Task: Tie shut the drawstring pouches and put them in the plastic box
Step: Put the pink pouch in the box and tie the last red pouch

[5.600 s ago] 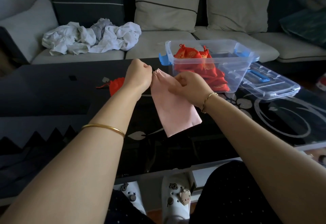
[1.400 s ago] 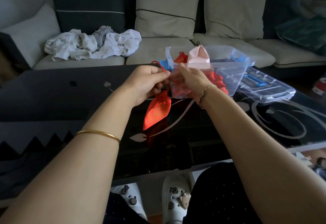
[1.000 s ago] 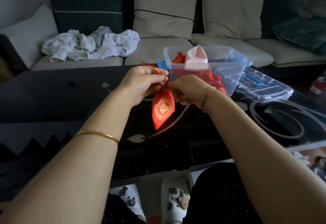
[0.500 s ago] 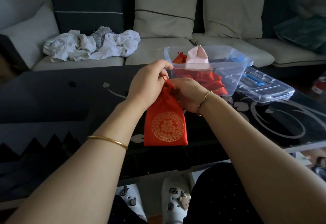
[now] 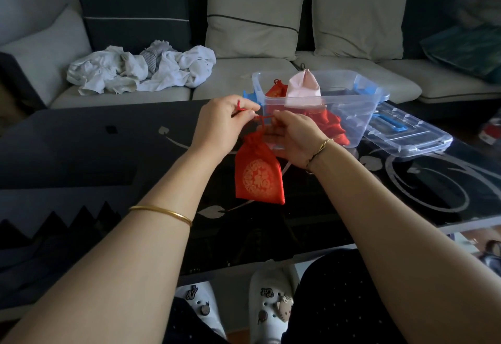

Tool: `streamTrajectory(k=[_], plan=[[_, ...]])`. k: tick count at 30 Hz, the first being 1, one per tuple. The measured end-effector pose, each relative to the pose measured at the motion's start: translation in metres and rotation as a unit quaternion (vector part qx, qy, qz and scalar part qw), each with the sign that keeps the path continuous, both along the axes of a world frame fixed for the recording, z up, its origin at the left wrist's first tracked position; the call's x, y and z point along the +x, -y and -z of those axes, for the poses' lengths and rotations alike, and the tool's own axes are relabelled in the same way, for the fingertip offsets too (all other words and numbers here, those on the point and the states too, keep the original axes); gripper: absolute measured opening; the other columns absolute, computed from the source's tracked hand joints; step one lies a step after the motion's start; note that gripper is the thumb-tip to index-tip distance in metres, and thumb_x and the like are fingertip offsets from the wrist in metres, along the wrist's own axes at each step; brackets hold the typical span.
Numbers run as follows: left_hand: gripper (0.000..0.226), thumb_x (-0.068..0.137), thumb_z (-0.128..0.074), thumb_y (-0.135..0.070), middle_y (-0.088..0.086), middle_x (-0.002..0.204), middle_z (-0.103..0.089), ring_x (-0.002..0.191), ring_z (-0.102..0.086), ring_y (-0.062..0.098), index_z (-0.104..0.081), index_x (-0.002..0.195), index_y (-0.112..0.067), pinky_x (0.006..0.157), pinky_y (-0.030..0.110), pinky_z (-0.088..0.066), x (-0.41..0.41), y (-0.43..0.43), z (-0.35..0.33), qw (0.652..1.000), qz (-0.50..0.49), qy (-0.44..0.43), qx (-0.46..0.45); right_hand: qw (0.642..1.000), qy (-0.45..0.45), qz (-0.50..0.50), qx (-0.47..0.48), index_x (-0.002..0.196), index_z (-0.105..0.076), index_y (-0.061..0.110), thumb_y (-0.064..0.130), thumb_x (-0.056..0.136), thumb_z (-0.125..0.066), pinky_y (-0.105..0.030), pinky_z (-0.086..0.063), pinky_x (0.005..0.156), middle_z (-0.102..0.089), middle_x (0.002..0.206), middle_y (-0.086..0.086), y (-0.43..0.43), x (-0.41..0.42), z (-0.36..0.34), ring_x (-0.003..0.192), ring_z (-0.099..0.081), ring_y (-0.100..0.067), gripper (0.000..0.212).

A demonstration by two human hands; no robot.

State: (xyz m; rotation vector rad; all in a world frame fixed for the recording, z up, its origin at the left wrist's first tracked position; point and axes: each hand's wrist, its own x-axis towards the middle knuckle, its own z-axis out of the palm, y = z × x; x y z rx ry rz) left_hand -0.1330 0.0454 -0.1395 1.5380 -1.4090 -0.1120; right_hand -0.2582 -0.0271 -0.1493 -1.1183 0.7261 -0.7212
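Plastic box (image 5: 360,116) sits open on the black glass table (image 5: 108,153), just beyond your hands and a little to the right. Inside it:
- A pink pouch (image 5: 303,88) leans at the near wall, its gathered neck up and clear of the rim.
- Red pouches (image 5: 329,124) are heaped under and behind it.

The box lid (image 5: 406,137) lies flat on the table, just beside the box on its right.

The red pouch (image 5: 259,175) you're working hangs in the air over the table, in front of the box. Its long axis is near vertical, with the cinched neck up, the flat bottom down and the gold emblem facing you.

Your left hand (image 5: 219,126) pinches one end of the red drawstring (image 5: 260,118). Your right hand (image 5: 295,140), fingers curled, pinches the other. The cord runs between them above the neck.
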Motion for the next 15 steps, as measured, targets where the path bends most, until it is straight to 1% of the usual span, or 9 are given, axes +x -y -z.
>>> streamTrajectory(k=[2,4,5,7,8,10,12,14,15], plan=[[0.018,0.092,-0.057,-0.016,-0.005,0.091,-0.068,0.083,-0.060,0.002,-0.071,0.103,-0.012,0.073,0.002,-0.041,0.004,-0.001,0.000,0.999,-0.005,0.020,0.031,1.000,-0.001,0.019,-0.012,0.064,-0.044,0.015,0.020,0.097,-0.038,-0.030,-0.045,0.063,-0.062,0.059,0.000,0.003,-0.003,0.001,0.054,-0.062,-0.014,0.034],[0.023,0.096,-0.050,-0.022,-0.004,0.087,-0.067,0.084,-0.059,0.008,-0.070,0.097,-0.010,0.070,0.015,-0.042,0.007,-0.002,0.000,0.995,-0.027,0.058,0.070,0.999,-0.009,0.041,-0.019,0.061,-0.043,0.015,0.017,0.096,-0.039,-0.030,-0.046,0.065,-0.060,0.062,-0.001,0.004,-0.005,0.001,0.060,-0.062,-0.016,0.035],[0.029,0.097,-0.047,-0.025,-0.004,0.084,-0.066,0.083,-0.058,0.011,-0.069,0.091,-0.009,0.070,0.021,-0.039,0.007,-0.003,0.001,0.993,-0.045,0.070,0.090,0.998,-0.014,0.054,-0.020,0.062,-0.044,0.015,0.016,0.095,-0.040,-0.031,-0.047,0.067,-0.059,0.064,-0.001,0.005,-0.007,0.002,0.062,-0.062,-0.016,0.034],[0.038,0.099,-0.040,-0.028,-0.001,0.082,-0.066,0.082,-0.058,0.014,-0.062,0.074,-0.008,0.073,0.025,-0.037,0.008,-0.003,0.001,0.989,-0.074,0.051,0.117,0.996,-0.023,0.078,-0.022,0.063,-0.045,0.014,0.013,0.093,-0.040,-0.031,-0.046,0.068,-0.057,0.065,-0.002,0.007,-0.009,0.005,0.063,-0.060,-0.017,0.030],[0.041,0.099,-0.038,-0.027,0.001,0.083,-0.067,0.081,-0.059,0.014,-0.055,0.066,-0.010,0.074,0.026,-0.038,0.008,-0.002,-0.001,0.989,-0.082,0.007,0.123,0.995,-0.034,0.091,-0.026,0.064,-0.045,0.013,0.011,0.092,-0.040,-0.030,-0.046,0.066,-0.055,0.064,-0.003,0.009,-0.010,0.008,0.062,-0.059,-0.017,0.028],[0.041,0.096,-0.037,-0.021,0.000,0.083,-0.069,0.079,-0.060,0.011,-0.044,0.056,-0.013,0.075,0.028,-0.040,0.009,0.001,-0.003,0.980,-0.094,-0.136,0.109,0.986,-0.105,0.114,-0.063,0.064,-0.046,0.011,0.009,0.089,-0.041,-0.028,-0.044,0.061,-0.052,0.064,-0.005,0.014,-0.011,0.015,0.061,-0.055,-0.018,0.025],[0.041,0.095,-0.038,-0.016,-0.002,0.081,-0.070,0.078,-0.061,0.009,-0.036,0.054,-0.015,0.069,0.027,-0.042,0.007,0.003,-0.007,0.952,-0.073,-0.289,0.071,0.966,-0.200,0.114,-0.119,0.061,-0.048,0.009,0.008,0.087,-0.043,-0.027,-0.042,0.058,-0.049,0.062,-0.007,0.015,-0.011,0.023,0.060,-0.051,-0.019,0.026],[0.042,0.096,-0.038,-0.016,-0.001,0.076,-0.071,0.078,-0.065,0.011,-0.034,0.054,-0.017,0.060,0.023,-0.041,0.003,0.003,-0.007,0.918,-0.013,-0.395,0.039,0.951,-0.252,0.095,-0.150,0.054,-0.047,0.010,0.007,0.085,-0.044,-0.028,-0.038,0.056,-0.046,0.058,-0.007,0.012,-0.008,0.028,0.054,-0.048,-0.018,0.031],[0.042,0.098,-0.038,-0.017,-0.001,0.069,-0.070,0.075,-0.067,0.012,-0.035,0.056,-0.016,0.056,0.021,-0.040,0.000,0.003,-0.007,0.900,0.017,-0.434,0.030,0.947,-0.262,0.092,-0.160,0.051,-0.047,0.010,0.006,0.084,-0.044,-0.028,-0.037,0.056,-0.045,0.056,-0.007,0.011,-0.006,0.029,0.052,-0.047,-0.018,0.033]])
